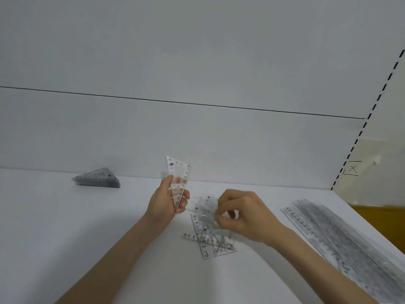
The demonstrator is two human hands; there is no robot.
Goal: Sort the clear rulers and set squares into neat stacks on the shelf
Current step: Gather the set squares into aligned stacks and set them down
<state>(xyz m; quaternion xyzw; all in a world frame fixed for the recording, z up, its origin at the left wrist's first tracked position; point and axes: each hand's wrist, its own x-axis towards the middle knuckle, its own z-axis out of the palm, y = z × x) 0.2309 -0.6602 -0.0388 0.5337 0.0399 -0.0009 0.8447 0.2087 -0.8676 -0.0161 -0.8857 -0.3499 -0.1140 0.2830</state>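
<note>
This looks like a shop or stockroom — a white shelf [87, 216] is backed by a white panel [197, 51] with a horizontal seam [175, 102], and a slotted upright [372, 110] of the retail-shelving kind stands at the right. Many identical clear rulers [341, 235] and set squares [97, 178] lie on the shelf in stacks.

white shelf [65, 227] bears a set-square stack [97, 178], a loose pile [208, 240] and seemingly stacked rulers [341, 233].

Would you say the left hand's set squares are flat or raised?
Raised: the left hand grips the set squares upright, off the shelf.
</note>
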